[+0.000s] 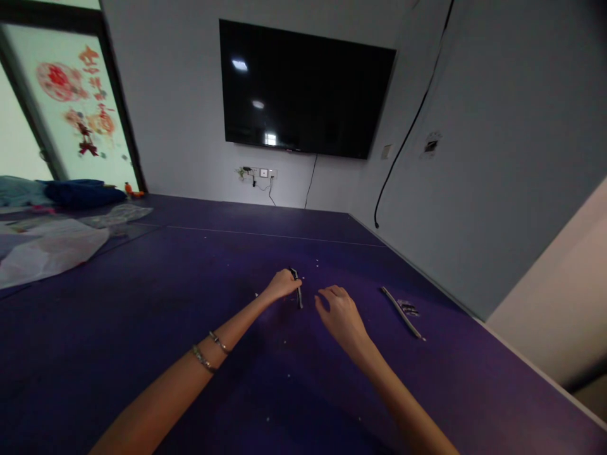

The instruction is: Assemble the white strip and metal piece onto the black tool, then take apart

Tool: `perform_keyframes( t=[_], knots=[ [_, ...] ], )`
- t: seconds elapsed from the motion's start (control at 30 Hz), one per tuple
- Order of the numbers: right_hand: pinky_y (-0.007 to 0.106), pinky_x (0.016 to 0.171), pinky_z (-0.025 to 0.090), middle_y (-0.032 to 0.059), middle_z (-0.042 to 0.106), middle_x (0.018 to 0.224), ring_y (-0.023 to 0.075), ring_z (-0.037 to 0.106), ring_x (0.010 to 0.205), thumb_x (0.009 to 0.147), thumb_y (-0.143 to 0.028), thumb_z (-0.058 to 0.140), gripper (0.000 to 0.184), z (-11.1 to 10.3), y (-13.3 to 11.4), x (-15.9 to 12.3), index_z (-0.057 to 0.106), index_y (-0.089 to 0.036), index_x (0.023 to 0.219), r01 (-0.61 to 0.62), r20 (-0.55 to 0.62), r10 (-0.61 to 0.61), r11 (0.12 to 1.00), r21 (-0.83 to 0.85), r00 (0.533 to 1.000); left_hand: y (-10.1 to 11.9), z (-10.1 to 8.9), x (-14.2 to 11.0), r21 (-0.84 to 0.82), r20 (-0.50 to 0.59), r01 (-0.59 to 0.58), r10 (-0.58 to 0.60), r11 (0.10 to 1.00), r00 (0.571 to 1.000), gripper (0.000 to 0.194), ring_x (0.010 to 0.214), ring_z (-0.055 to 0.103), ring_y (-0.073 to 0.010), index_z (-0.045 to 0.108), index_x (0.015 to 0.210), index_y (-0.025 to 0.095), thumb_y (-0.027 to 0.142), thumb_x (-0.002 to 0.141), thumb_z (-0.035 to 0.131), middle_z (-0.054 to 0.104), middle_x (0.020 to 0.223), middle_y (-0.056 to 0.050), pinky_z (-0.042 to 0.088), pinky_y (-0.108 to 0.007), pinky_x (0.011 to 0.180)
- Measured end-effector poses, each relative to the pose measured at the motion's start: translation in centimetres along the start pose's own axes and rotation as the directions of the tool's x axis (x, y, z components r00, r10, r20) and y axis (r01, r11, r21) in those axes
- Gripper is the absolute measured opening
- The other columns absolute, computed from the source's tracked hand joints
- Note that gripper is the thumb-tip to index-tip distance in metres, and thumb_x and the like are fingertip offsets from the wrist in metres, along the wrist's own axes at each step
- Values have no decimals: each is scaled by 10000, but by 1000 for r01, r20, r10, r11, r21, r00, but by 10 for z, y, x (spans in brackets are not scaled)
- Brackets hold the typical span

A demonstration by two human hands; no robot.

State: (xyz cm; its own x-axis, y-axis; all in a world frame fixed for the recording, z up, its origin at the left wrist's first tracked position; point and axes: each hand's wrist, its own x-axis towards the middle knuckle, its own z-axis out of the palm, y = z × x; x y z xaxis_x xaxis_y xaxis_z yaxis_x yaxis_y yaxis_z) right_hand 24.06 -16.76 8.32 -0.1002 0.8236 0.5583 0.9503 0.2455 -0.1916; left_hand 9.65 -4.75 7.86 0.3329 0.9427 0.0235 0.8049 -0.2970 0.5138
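My left hand (283, 284), with two bracelets on its wrist, is closed around a thin grey strip (300, 299) with a dark upper end. The strip stands nearly upright in my view, and my fingers hide its middle. Just to the right, my right hand (337, 309) is held over the purple surface (227, 379) with thumb and fingers apart and nothing between them. Farther right lies a longer thin grey strip (402, 313), slanting down to the right. Touching or close beside it is a small transparent packet (408, 308) with dark pieces in it.
Small white bits lie scattered on the purple surface. Plastic sheeting (57, 246) and dark blue cloth (85, 193) are at the far left. A television (303, 88) hangs on the wall above sockets (263, 172). A black cable (412, 126) dangles at the right.
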Motion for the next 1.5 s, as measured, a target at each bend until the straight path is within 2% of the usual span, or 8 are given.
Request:
perform_keyframes(
  t=[0.17, 0.4, 0.73, 0.9, 1.03, 1.13, 1.3, 1.5],
  knots=[
    [267, 812, 425, 98, 662, 919, 186, 596, 873, 832, -222, 439, 277, -5, 48, -7, 680, -137, 938, -129, 60, 126, 991, 46, 990, -18, -11, 21, 124, 38, 27, -32, 992, 999, 171, 683, 622, -197, 658, 659, 108, 183, 650, 505, 653, 677, -113, 406, -223, 556],
    [264, 820, 413, 86, 661, 993, 200, 604, 903, 811, -249, 444, 285, -11, 99, -21, 686, -158, 931, -283, 159, 283, 959, -26, 946, -27, 2, 38, 210, 171, 56, -93, 976, 981, 165, 668, 637, -213, 677, 613, 112, 155, 614, 518, 679, 674, -134, 426, -225, 553],
    [270, 713, 421, 60, 656, 1023, 217, 608, 907, 813, -317, 421, 287, -21, 127, -36, 679, -223, 897, -385, 181, 418, 903, -191, 890, -35, 15, 41, 255, 96, 56, -83, 965, 992, 279, 870, 639, -233, 680, 894, 114, 194, 664, 543, 678, 932, -170, 448, -227, 641],
    [259, 581, 391, 85, 670, 906, 233, 627, 813, 808, -361, 422, 289, -36, 164, -34, 664, -227, 892, -463, 240, 529, 841, -281, 814, -38, 15, 29, 256, 40, 83, -96, 963, 995, 384, 952, 615, -261, 650, 971, 140, 410, 726, 531, 655, 1011, -169, 456, -268, 699],
    [256, 520, 350, 103, 664, 799, 233, 633, 722, 825, -398, 403, 318, -45, 200, -34, 654, -203, 811, -432, 327, 551, 822, -372, 768, -45, 13, 17, 249, 37, 133, -147, 959, 988, 492, 936, 618, -289, 654, 930, 152, 564, 705, 506, 663, 978, -168, 456, -298, 693],
    [251, 509, 329, 98, 664, 798, 222, 633, 713, 829, -397, 407, 308, -44, 217, -32, 643, -201, 810, -355, 386, 497, 853, -383, 777, -49, 16, 5, 210, 29, 146, -155, 967, 988, 477, 891, 629, -275, 659, 848, 163, 585, 712, 484, 675, 929, -146, 449, -292, 676],
    [255, 508, 317, 99, 662, 773, 235, 635, 732, 837, -404, 402, 320, -37, 227, -27, 622, -185, 760, -250, 438, 442, 868, -429, 783, -43, 23, -13, 193, -81, 150, -137, 970, 987, 442, 845, 632, -253, 651, 778, 173, 564, 749, 449, 678, 867, -119, 443, -297, 685],
    [263, 534, 352, 124, 664, 877, 250, 641, 784, 838, -381, 425, 278, -21, 238, -31, 602, -172, 882, -302, 462, 497, 849, -434, 735, -36, 26, -13, 259, -71, 135, -121, 956, 990, 377, 848, 630, -269, 656, 808, 173, 511, 731, 509, 672, 869, -123, 452, -333, 704]
  ],
)
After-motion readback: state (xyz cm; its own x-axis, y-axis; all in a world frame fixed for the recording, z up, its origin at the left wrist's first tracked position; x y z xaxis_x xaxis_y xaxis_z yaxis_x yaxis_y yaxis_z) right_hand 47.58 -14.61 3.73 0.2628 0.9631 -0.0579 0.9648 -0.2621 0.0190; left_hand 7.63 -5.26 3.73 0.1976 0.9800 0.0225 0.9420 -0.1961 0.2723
